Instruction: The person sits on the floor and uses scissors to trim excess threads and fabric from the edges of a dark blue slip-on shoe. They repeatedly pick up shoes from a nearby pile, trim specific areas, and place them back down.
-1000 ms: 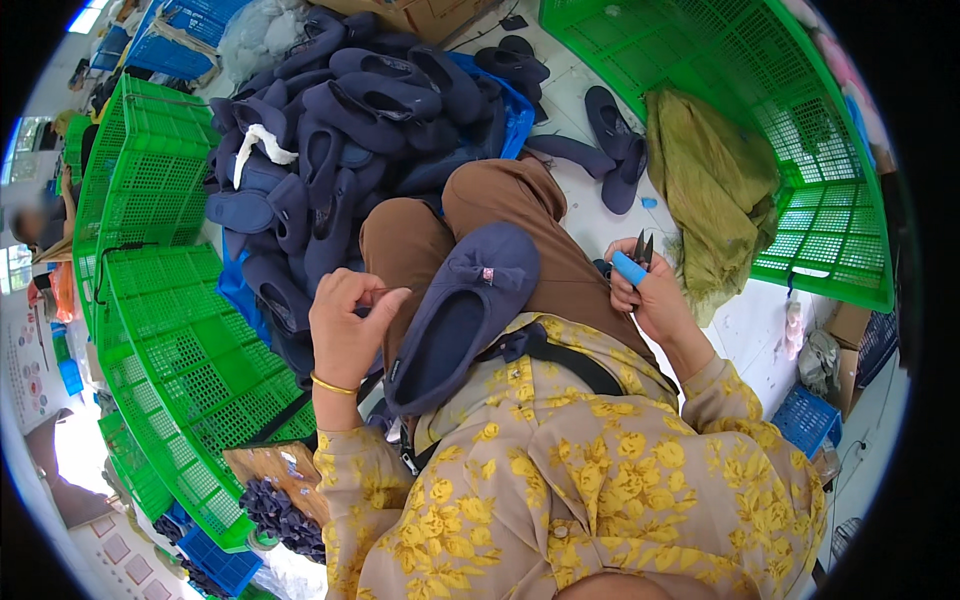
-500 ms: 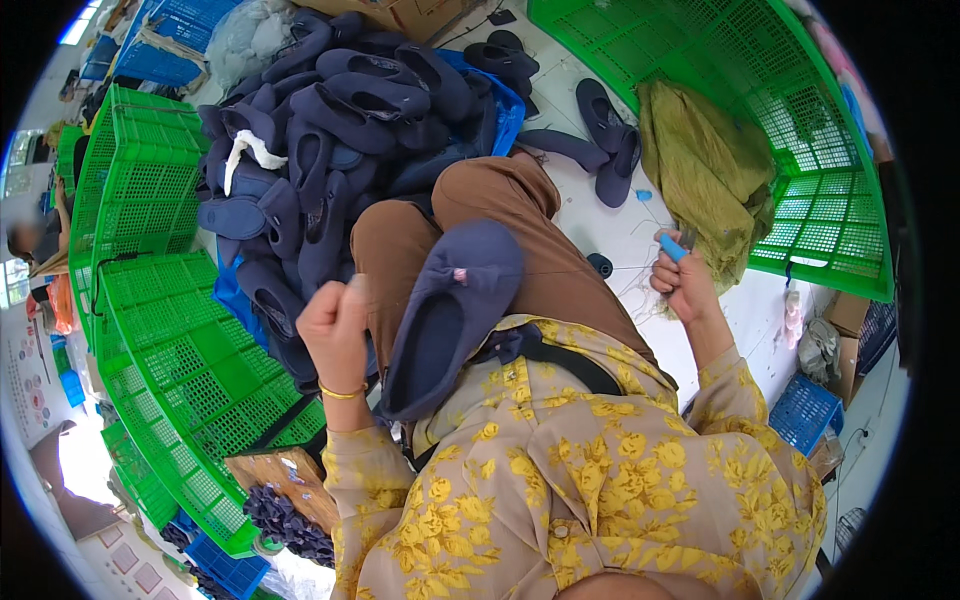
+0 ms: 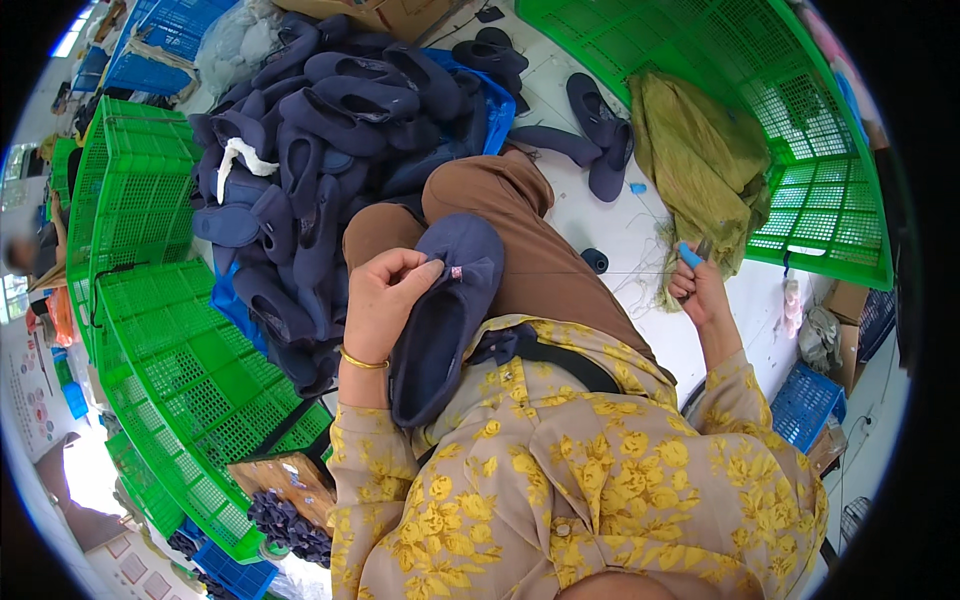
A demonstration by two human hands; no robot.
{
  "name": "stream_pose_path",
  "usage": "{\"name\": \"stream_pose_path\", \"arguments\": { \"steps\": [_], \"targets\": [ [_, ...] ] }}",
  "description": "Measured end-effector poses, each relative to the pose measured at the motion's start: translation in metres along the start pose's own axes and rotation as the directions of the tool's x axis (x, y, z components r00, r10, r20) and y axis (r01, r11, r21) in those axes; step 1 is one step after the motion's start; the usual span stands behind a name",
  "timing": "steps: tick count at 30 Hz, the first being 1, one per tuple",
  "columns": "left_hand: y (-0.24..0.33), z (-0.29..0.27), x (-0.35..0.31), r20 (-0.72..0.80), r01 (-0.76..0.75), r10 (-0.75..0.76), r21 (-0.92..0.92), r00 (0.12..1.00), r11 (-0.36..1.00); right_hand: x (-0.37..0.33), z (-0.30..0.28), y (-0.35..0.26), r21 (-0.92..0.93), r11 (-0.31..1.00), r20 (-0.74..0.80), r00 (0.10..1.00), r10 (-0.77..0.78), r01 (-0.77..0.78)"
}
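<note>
A dark navy slipper [image 3: 447, 330] with a small bow and a pink-and-white tag lies across my lap, its toe pointing away. My left hand [image 3: 385, 300], a gold bangle at the wrist, is closed in a pinch at the slipper's bow. Out to the right, my right hand [image 3: 700, 290] is closed, with blue wrapping on a finger. A fine thread [image 3: 580, 272] runs taut from the bow to it. Something small and grey sticks up by those fingers, too small to name.
Beyond my knees is a heap of navy slippers [image 3: 350, 110] on blue sheeting. Green plastic crates stand at left [image 3: 200, 350] and right [image 3: 820, 215]. An olive cloth [image 3: 690, 150], a dark thread spool [image 3: 595, 260] and loose slippers [image 3: 600, 120] lie on the white floor.
My left hand has moved right onto the slipper's bow and pinches there. My right hand has shifted slightly right. The thread now shows stretched between them.
</note>
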State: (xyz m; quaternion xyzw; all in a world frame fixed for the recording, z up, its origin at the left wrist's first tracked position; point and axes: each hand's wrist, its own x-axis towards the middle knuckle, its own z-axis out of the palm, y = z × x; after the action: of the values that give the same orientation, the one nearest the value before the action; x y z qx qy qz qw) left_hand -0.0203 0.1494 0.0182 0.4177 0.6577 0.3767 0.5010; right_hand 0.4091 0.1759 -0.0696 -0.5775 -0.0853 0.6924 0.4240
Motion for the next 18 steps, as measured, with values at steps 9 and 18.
{"name": "stream_pose_path", "arguments": {
  "steps": [9,18],
  "targets": [
    [-0.01,0.003,0.004,-0.037,-0.076,0.074,-0.058,0.997,0.995,0.058,-0.152,-0.023,0.324,0.946,-0.349,0.929,0.122,-0.003],
    [-0.007,0.01,0.004,-0.055,-0.002,-0.005,-0.111,0.998,0.994,0.051,-0.072,-0.018,-0.215,0.941,-0.362,0.874,-0.324,0.26]
  ]
}}
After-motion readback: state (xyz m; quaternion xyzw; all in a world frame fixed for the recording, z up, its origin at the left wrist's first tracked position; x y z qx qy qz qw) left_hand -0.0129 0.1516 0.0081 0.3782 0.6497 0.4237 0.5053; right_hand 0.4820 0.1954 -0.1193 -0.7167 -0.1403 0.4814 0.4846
